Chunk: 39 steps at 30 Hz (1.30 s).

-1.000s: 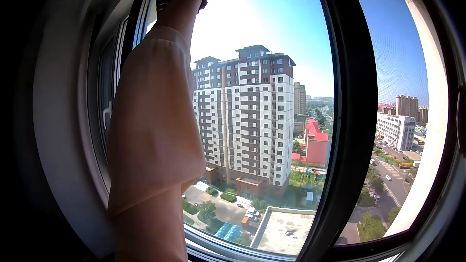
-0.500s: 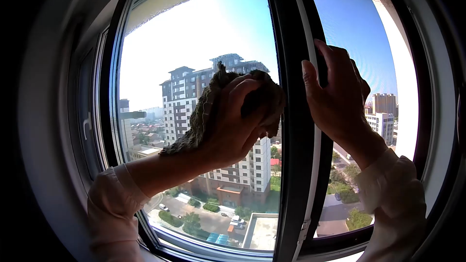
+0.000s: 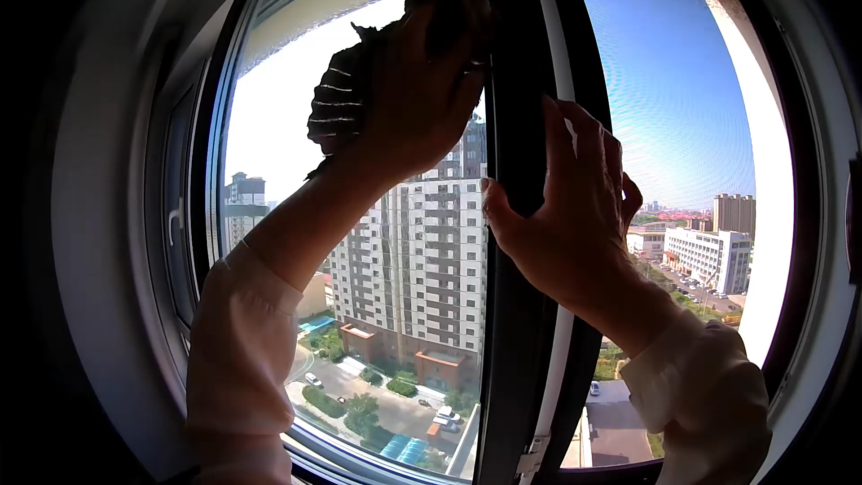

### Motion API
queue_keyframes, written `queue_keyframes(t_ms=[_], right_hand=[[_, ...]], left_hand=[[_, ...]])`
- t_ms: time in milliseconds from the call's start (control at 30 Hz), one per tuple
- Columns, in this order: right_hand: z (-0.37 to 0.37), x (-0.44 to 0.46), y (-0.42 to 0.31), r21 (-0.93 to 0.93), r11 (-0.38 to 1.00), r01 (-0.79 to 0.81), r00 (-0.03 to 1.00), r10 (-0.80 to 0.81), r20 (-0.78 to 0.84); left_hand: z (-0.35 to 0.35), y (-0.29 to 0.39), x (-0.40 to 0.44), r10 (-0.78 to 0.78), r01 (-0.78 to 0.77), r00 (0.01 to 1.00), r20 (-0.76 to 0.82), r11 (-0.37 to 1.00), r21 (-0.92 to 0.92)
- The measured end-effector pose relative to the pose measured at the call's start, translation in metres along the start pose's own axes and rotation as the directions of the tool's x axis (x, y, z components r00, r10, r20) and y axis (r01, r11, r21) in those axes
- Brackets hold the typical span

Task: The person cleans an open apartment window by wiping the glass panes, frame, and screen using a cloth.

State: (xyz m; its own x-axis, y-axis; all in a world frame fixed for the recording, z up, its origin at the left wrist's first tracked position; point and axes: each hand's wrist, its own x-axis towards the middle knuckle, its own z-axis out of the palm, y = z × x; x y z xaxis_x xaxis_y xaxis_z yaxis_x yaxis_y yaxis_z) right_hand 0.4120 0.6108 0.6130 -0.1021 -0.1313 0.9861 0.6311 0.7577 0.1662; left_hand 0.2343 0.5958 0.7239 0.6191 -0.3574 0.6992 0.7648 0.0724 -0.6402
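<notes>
A big window (image 3: 274, 117) fills most of the view, and bright sky shines through its glass. A thick dark post (image 3: 514, 350) stands up the middle, between the left glass and the right side. Outside the left glass is a tall building (image 3: 440, 269) with lots of small windows. The person's two arms reach up toward the window in pale sleeves, the left sleeve (image 3: 241, 350) below the left glass and the right sleeve (image 3: 705, 386) low on the right.

The right hand (image 3: 575, 211) is on the dark post, with its thumb by the left edge and its fingers up near the other side. The fingers are bent a bit and spread from the thumb. I cannot tell if it is squeezing the post. The left hand (image 3: 417, 99) is higher up, gripping a dark cloth (image 3: 339, 99). The cloth is all bunched up, in front of the top part of the left glass, right next to the post. It has thin light lines on its left part.

A long pale strip (image 3: 556, 45) runs down the post. Far off on the right is a low white building (image 3: 709, 254). A little handle (image 3: 174, 226) is on the far left, and a tiny white car (image 3: 312, 379) is way down below.
</notes>
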Motion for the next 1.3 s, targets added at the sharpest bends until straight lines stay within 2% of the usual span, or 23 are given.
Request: queue_keyframes(t_ms=[67,100,200,267,367,400,467,533,567,600,667,767,833,900,967,1000,1033,1067,1100,1167,1233,1267,1300], right_hand=[[-0.023,-0.019,0.003,-0.023,1.000,0.009,0.999,-0.008,0.038],[-0.031,-0.024,0.007,-0.045,0.999,0.017,0.997,-0.014,0.073],[-0.038,-0.029,0.015,0.035,0.994,0.099,0.995,-0.100,0.030],[-0.037,-0.030,0.020,0.025,0.992,0.127,0.992,-0.128,0.001],[-0.041,-0.036,0.019,-0.006,0.989,0.147,0.989,-0.147,-0.029],[-0.042,-0.036,0.018,-0.030,0.990,0.138,0.990,-0.139,-0.033],[-0.042,-0.036,0.018,-0.036,0.991,0.126,0.991,-0.127,-0.037],[-0.042,-0.037,0.018,-0.039,0.993,0.110,0.993,-0.112,-0.048],[-0.044,-0.037,0.018,-0.049,0.994,0.096,0.994,-0.098,-0.042],[-0.045,-0.038,0.019,-0.055,0.995,0.084,0.996,-0.086,-0.036],[-0.039,-0.039,0.025,-0.064,0.993,0.099,0.991,-0.104,-0.087],[-0.042,-0.040,0.032,-0.095,0.988,0.122,0.984,-0.133,-0.122],[-0.046,-0.040,0.036,-0.103,0.988,0.114,0.984,-0.126,-0.125],[-0.050,-0.038,0.041,-0.096,0.986,0.137,0.979,-0.150,-0.139],[-0.054,-0.040,0.037,-0.076,0.985,0.155,0.975,-0.165,-0.148],[-0.061,-0.041,0.034,-0.091,0.990,0.106,0.986,-0.117,-0.119],[-0.067,-0.040,0.036,-0.107,0.992,0.067,0.992,-0.078,-0.096],[-0.071,-0.042,0.042,-0.130,0.988,0.085,0.990,-0.098,-0.101],[-0.073,-0.042,0.048,-0.138,0.982,0.126,0.983,-0.142,-0.120],[-0.076,-0.039,0.058,-0.146,0.983,0.114,0.984,-0.132,-0.121],[-0.082,-0.037,0.060,-0.137,0.986,0.095,0.989,-0.109,-0.097],[-0.088,-0.038,0.060,-0.133,0.987,0.089,0.991,-0.101,-0.091],[-0.092,-0.037,0.061,-0.131,0.988,0.082,0.992,-0.094,-0.086]], left_hand=[[-0.013,0.026,-0.002,-0.016,0.016,1.000,0.010,1.000,0.018],[-0.011,0.030,0.006,-0.071,0.082,0.990,0.124,0.993,-0.084],[0.020,0.003,0.052,0.131,-0.131,0.991,0.031,0.991,0.008],[0.062,-0.041,0.094,0.251,-0.246,0.961,-0.112,0.967,0.057],[0.103,-0.092,0.150,0.016,-0.033,0.998,0.065,0.962,0.271],[0.107,-0.097,0.158,0.024,-0.038,0.998,0.058,0.964,0.264],[0.103,-0.093,0.175,-0.273,0.228,0.959,0.074,0.901,0.368],[0.066,-0.085,0.163,-0.447,0.359,0.887,0.115,0.825,0.437],[0.070,-0.137,0.156,-0.282,0.280,0.959,-0.022,0.934,0.220],[0.047,-0.163,0.145,-0.344,0.335,0.938,0.026,0.927,0.170],[0.011,-0.221,0.107,-0.449,0.448,0.893,0.010,0.891,0.071],[-0.045,-0.282,0.032,-0.686,0.686,0.727,-0.043,0.722,0.090],[-0.041,-0.306,0.027,-0.725,0.726,0.687,-0.056,0.681,0.094],[0.000,-0.348,0.054,-0.632,0.631,0.768,-0.105,0.775,-0.044],[0.020,-0.251,0.113,-0.453,0.449,0.891,0.035,0.866,-0.220],[0.028,-0.198,0.143,-0.353,0.367,0.930,0.104,0.871,-0.325],[0.069,-0.178,0.174,-0.167,0.136,0.952,0.258,0.982,0.131],[0.108,-0.159,0.206,0.030,-0.234,0.917,0.398,0.848,0.475],[0.110,-0.103,0.206,0.108,-0.163,0.972,0.208,0.950,0.267],[0.099,-0.078,0.218,0.126,-0.258,0.920,0.372,0.908,0.331],[0.083,-0.101,0.201,-0.120,0.085,0.967,0.225,0.984,0.156],[0.069,-0.128,0.194,-0.157,0.091,0.953,0.259,0.964,0.251],[0.060,-0.176,0.185,-0.062,-0.116,0.939,0.337,0.867,0.484]])
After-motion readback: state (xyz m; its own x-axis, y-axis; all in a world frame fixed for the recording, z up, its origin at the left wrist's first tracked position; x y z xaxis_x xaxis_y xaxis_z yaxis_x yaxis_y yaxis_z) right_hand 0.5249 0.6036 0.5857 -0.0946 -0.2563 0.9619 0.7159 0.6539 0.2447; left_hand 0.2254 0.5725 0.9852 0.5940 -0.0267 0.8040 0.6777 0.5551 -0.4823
